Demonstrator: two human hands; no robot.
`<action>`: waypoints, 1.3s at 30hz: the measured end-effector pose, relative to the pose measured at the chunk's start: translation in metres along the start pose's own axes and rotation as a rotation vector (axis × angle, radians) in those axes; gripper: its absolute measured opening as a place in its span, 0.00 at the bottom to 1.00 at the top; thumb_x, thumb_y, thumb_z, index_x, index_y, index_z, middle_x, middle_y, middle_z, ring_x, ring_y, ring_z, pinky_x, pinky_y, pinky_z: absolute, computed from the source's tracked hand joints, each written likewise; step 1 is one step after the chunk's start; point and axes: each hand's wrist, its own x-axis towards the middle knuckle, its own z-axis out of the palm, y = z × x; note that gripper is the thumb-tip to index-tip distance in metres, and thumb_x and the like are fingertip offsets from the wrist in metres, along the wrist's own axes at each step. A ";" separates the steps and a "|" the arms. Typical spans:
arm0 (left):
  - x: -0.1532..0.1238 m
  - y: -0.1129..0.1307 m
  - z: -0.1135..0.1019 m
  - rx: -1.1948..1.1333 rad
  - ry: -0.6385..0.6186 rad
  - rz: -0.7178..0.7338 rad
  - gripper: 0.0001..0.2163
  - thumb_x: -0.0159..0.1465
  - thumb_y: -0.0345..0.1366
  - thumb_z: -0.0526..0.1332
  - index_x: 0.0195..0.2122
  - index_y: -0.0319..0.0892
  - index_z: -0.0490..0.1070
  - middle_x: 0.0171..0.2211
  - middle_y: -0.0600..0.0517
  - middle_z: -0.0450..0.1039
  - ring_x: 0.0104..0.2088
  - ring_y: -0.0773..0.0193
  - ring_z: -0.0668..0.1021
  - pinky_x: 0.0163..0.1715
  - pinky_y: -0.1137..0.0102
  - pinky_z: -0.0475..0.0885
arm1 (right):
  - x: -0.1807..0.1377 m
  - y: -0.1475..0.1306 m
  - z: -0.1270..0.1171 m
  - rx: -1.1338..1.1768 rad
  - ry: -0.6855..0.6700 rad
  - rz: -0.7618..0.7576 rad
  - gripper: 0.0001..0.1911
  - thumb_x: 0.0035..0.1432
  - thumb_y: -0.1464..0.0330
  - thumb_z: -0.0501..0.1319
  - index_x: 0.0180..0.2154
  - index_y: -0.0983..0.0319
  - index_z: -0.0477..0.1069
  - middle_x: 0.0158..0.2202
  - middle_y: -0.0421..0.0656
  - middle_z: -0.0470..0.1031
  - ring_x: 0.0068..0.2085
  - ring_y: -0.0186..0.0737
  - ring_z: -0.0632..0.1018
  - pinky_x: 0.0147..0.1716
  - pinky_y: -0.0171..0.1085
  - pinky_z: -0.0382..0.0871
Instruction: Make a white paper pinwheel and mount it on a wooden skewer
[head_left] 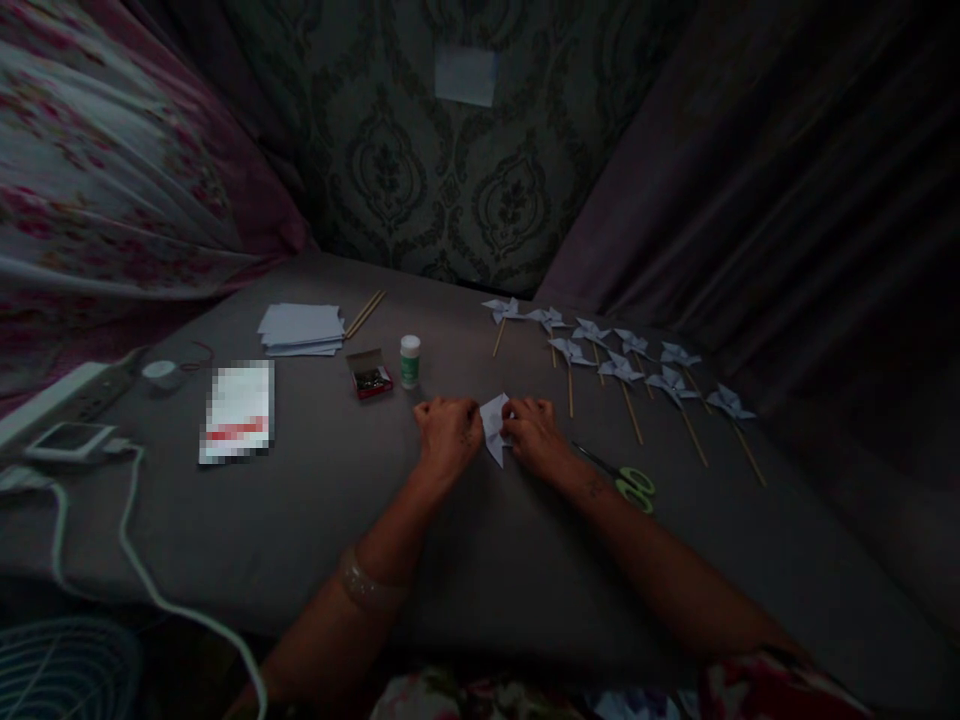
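Note:
A white paper pinwheel (pixel 494 425) without a visible stick is held between my two hands, just above or on the grey cloth. My left hand (pixel 448 432) pinches its left edge with curled fingers. On the other side, my right hand (pixel 534 432) has its fingers closed on the paper's right part, hiding some of it. Beyond my left hand stand a small white bottle with a green label (pixel 409 362) and an open box of small metal pins (pixel 370 380). Green-handled scissors (pixel 630 485) lie beside my right forearm.
Several finished pinwheels on sticks (pixel 621 370) lie at the right. A stack of white paper (pixel 302 328) and loose sticks (pixel 365 314) are at the back left. Nearer are a white packet (pixel 238 410), a power strip (pixel 71 410) and a white cable (pixel 142 565) over the edge.

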 end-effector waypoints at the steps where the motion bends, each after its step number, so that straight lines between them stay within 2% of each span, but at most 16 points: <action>1: 0.000 0.000 0.000 0.014 -0.017 0.010 0.12 0.63 0.35 0.53 0.33 0.43 0.77 0.33 0.46 0.79 0.40 0.54 0.75 0.43 0.57 0.60 | 0.001 0.001 -0.001 0.004 -0.004 0.002 0.14 0.55 0.80 0.56 0.34 0.61 0.78 0.46 0.47 0.72 0.49 0.44 0.66 0.47 0.44 0.52; 9: 0.000 0.005 0.004 0.042 -0.177 -0.013 0.13 0.63 0.37 0.53 0.37 0.42 0.78 0.37 0.44 0.80 0.44 0.53 0.76 0.46 0.57 0.60 | 0.008 0.008 -0.016 0.087 -0.104 0.033 0.14 0.54 0.78 0.57 0.34 0.59 0.79 0.44 0.46 0.74 0.49 0.45 0.68 0.49 0.45 0.53; 13: 0.001 0.006 0.005 0.014 -0.229 -0.060 0.13 0.63 0.38 0.55 0.40 0.41 0.78 0.41 0.44 0.80 0.45 0.52 0.77 0.49 0.57 0.59 | 0.009 0.013 -0.015 0.157 -0.110 0.145 0.18 0.52 0.78 0.56 0.35 0.55 0.80 0.45 0.45 0.76 0.50 0.46 0.70 0.50 0.46 0.57; 16: 0.002 0.007 0.004 0.007 -0.235 -0.078 0.14 0.63 0.39 0.55 0.41 0.41 0.78 0.41 0.43 0.79 0.46 0.52 0.77 0.50 0.56 0.59 | 0.008 0.020 -0.011 0.261 -0.061 0.208 0.20 0.51 0.79 0.55 0.38 0.54 0.80 0.45 0.42 0.77 0.49 0.45 0.73 0.50 0.44 0.60; 20: 0.002 0.008 0.004 0.015 -0.231 -0.100 0.13 0.63 0.39 0.55 0.40 0.42 0.78 0.41 0.43 0.80 0.46 0.51 0.77 0.50 0.55 0.60 | 0.002 0.037 -0.004 0.403 0.038 0.255 0.20 0.51 0.79 0.54 0.39 0.58 0.80 0.44 0.43 0.78 0.45 0.40 0.76 0.46 0.38 0.65; 25: 0.002 0.008 0.006 0.059 -0.229 -0.108 0.15 0.61 0.47 0.59 0.36 0.42 0.78 0.39 0.44 0.80 0.46 0.50 0.77 0.50 0.55 0.60 | -0.011 0.060 0.012 0.507 0.257 0.419 0.19 0.52 0.77 0.54 0.41 0.61 0.79 0.42 0.44 0.78 0.39 0.38 0.76 0.43 0.37 0.68; 29: 0.000 0.008 0.007 0.122 -0.270 -0.103 0.15 0.59 0.49 0.60 0.35 0.42 0.77 0.41 0.44 0.79 0.47 0.49 0.75 0.49 0.56 0.62 | -0.024 0.063 0.027 0.536 0.406 0.474 0.18 0.52 0.76 0.55 0.40 0.61 0.78 0.41 0.45 0.77 0.38 0.38 0.76 0.43 0.39 0.68; 35: 0.000 0.006 0.010 0.120 -0.274 -0.105 0.12 0.60 0.44 0.60 0.35 0.40 0.76 0.39 0.45 0.79 0.45 0.50 0.76 0.48 0.55 0.62 | -0.040 0.050 0.028 0.413 0.394 0.419 0.18 0.52 0.75 0.56 0.43 0.57 0.76 0.46 0.46 0.74 0.48 0.46 0.71 0.48 0.46 0.61; 39: 0.003 0.003 0.012 0.102 -0.237 -0.122 0.11 0.60 0.41 0.60 0.36 0.40 0.76 0.39 0.45 0.79 0.44 0.51 0.77 0.48 0.55 0.62 | -0.046 0.046 0.021 0.360 0.382 0.357 0.19 0.52 0.77 0.57 0.45 0.56 0.75 0.47 0.46 0.73 0.50 0.48 0.69 0.49 0.48 0.57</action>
